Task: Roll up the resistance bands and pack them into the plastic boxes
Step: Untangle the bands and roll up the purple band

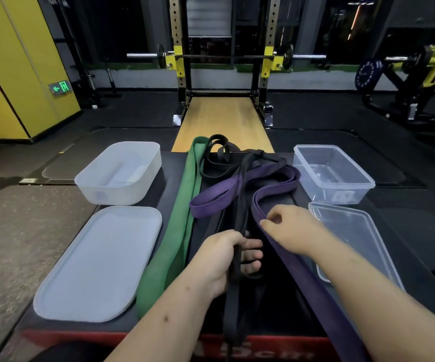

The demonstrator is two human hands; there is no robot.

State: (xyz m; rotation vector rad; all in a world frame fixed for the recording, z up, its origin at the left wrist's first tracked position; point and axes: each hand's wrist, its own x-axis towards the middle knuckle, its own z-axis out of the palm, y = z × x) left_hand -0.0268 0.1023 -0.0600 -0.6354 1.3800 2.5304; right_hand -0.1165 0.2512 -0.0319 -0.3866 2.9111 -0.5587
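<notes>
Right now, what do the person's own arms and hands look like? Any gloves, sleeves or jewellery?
Both arms are bare from the bottom edge of the picture to the fingertips: no sleeves in view. The left hand and the right hand wear no gloves, and no rings, watch or wristband show. The left forearm has a few small dark marks. Fingernails look short and unpainted, as far as the view shows.
</notes>
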